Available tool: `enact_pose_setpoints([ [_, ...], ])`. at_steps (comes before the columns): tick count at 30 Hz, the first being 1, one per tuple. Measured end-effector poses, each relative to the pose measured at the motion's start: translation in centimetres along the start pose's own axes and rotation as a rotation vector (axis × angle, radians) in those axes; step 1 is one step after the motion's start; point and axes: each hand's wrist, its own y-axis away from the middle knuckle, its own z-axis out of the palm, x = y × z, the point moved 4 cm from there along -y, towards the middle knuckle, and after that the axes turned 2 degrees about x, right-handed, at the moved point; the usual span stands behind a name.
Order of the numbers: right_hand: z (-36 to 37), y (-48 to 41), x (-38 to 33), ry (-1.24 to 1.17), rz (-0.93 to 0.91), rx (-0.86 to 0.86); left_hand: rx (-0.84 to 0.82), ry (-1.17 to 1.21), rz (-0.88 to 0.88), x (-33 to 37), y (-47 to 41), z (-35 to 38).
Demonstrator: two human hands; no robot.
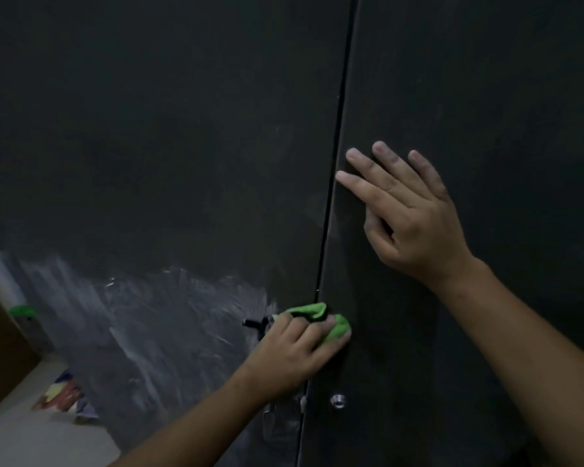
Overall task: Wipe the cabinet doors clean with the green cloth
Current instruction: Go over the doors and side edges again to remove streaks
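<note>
Low in the frame's centre, the left hand (294,352) curls its fingers over the green cloth (338,326), pressing it on the seam between the 2 dark cabinet doors, just beside a black handle (253,322). Right of centre, the right hand (415,224) lies flat, fingers straight and spread, on the right door (486,96). Pale streaks (166,315) mark the left door (166,146).

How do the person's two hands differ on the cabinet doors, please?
The left hand curls round the green cloth; the right hand holds nothing. The left hand sits low, at the seam beside the left door; the right hand is higher, flat on the right door. The left hand's fingers are bent; the right hand's are straight and spread. Both are bare.
</note>
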Motion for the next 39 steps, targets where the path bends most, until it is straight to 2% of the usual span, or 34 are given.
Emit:
enact_pose_setpoints([
  [2, -0.1, 0.7, 0.3, 0.012, 0.002, -0.009, -0.063, -0.009, 0.040, -0.1, 1.5, 0.2],
  [5, -0.1, 1.5, 0.5, 0.002, 0.000, -0.005, -0.040, -0.046, 0.032, -1.7, 2.7, -0.6],
  [7, 0.0, 1.8, 0.6, -0.034, 0.009, 0.015, 0.076, -0.051, -0.126, -3.7, 1.3, -2.6],
  [10, 0.3, 2.1, 0.4, -0.086, 0.057, 0.068, 0.358, -0.076, -0.450, -7.8, -3.8, -6.7],
  [15, 0.2, 1.9, 0.4, -0.257, 0.180, 0.128, 0.611, 0.007, -0.742, -10.9, -11.2, -9.5],
  [23, -0.4, 2.1, 1.1, -0.399, 0.208, 0.133, 0.343, -0.080, -0.378, -5.2, -10.0, -4.2],
  [28, -1.0, 2.1, 0.7, -0.390, 0.255, 0.096, 0.042, -0.060, -0.042, -3.7, -5.5, -4.7],
  [30, -1.2, 2.2, 0.4, -0.393, 0.291, 0.073, 0.033, -0.031, -0.131, -5.5, -5.4, -6.5],
  [33, -1.5, 2.0, -0.2, -0.371, 0.341, 0.032, 0.231, 0.023, -0.605, -12.1, -8.1, -10.9],
  [34, -1.6, 1.9, -0.5, -0.349, 0.350, 0.015, 0.301, 0.006, -0.671, -14.2, -9.5, -12.8],
  [36, -1.7, 1.7, -1.1, -0.307, 0.376, -0.017, 0.360, -0.011, -0.628, -17.1, -12.2, -15.4],
  [39, -1.3, 1.5, -2.3, -0.270, 0.434, -0.049, 0.344, -0.025, -0.557, -17.9, -14.1, -15.8],
])
